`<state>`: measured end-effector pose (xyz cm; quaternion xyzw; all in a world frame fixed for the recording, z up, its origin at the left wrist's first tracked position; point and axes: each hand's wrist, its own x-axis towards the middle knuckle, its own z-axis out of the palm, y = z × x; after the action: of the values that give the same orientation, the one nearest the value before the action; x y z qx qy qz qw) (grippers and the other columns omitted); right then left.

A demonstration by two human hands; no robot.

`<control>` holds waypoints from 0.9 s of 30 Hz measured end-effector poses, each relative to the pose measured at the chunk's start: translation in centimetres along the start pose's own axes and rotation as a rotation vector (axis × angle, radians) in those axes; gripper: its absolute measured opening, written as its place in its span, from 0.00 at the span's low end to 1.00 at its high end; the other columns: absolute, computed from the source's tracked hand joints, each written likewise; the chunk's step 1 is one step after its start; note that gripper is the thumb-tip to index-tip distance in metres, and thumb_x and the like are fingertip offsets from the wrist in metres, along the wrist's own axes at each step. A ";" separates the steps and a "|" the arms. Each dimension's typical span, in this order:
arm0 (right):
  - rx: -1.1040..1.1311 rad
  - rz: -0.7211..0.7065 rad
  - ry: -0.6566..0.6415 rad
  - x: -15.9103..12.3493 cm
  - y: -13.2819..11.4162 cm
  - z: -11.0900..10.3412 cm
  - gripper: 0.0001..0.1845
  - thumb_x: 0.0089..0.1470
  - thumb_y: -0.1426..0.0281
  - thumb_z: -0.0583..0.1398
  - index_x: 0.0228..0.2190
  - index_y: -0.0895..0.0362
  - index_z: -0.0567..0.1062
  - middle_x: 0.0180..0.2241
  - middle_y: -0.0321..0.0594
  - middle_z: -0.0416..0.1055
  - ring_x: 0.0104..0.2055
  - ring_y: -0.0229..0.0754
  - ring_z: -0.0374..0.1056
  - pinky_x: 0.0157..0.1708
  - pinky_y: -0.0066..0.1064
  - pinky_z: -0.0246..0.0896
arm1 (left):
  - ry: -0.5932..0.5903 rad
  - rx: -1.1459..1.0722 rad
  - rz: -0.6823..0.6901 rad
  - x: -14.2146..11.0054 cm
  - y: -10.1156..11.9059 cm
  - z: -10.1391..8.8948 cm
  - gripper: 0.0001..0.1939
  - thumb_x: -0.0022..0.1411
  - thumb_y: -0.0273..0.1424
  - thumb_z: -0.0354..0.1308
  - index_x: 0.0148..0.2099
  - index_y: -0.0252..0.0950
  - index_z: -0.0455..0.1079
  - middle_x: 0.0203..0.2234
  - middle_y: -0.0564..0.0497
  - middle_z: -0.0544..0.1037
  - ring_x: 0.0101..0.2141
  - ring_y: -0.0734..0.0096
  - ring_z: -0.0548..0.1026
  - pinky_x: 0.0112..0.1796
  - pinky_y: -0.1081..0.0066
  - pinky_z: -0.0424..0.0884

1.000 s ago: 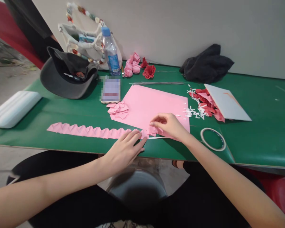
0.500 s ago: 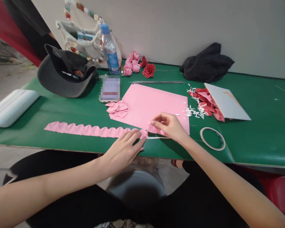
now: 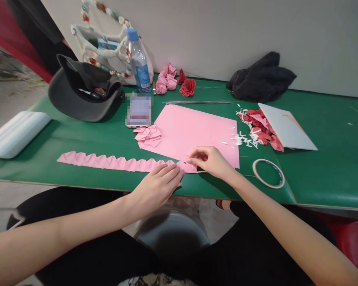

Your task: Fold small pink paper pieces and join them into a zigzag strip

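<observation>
As the pleated pink paper strip [image 3: 116,163] is soft and light, my open left hand [image 3: 158,184] pins it flat, while my curled right hand's [image 3: 211,162] grip is unclear.

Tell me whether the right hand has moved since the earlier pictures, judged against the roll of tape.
Yes, slightly: the right hand has drawn away from the roll of tape, moving left in view and toward the person.

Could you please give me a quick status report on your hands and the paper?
Left hand flat on pleated pink paper strip. Right hand at its end. Tape roll off right.
</observation>
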<state>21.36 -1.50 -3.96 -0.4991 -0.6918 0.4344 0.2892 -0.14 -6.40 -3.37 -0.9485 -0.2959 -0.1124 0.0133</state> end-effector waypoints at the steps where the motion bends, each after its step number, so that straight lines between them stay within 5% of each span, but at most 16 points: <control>1: -0.001 -0.001 0.002 0.0 -0.1 0.0 0.07 0.48 0.67 0.63 0.27 0.58 0.76 0.25 0.37 0.74 0.25 0.35 0.65 0.27 0.28 0.60 | 0.001 -0.009 0.005 0.0 0.0 0.0 0.17 0.68 0.29 0.45 0.55 0.29 0.64 0.48 0.38 0.74 0.50 0.57 0.71 0.51 0.57 0.66; 10: -0.031 -0.003 -0.021 0.1 -0.1 0.1 0.07 0.49 0.66 0.63 0.27 0.58 0.76 0.25 0.37 0.74 0.23 0.35 0.65 0.26 0.29 0.59 | 0.031 0.026 0.014 -0.2 -0.1 0.4 0.18 0.69 0.29 0.44 0.57 0.27 0.62 0.48 0.38 0.73 0.51 0.56 0.70 0.50 0.58 0.66; 27: -0.149 -0.099 0.027 -0.2 -0.4 0.2 0.05 0.51 0.66 0.63 0.29 0.55 0.77 0.27 0.36 0.74 0.25 0.35 0.63 0.27 0.29 0.59 | -0.114 -0.016 -0.031 0.6 0.1 -0.4 0.17 0.68 0.29 0.44 0.57 0.33 0.62 0.42 0.43 0.71 0.49 0.54 0.65 0.48 0.57 0.62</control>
<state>21.10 -1.81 -3.69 -0.4904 -0.7420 0.3600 0.2816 0.31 -6.19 -2.81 -0.9488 -0.3098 -0.0607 -0.0130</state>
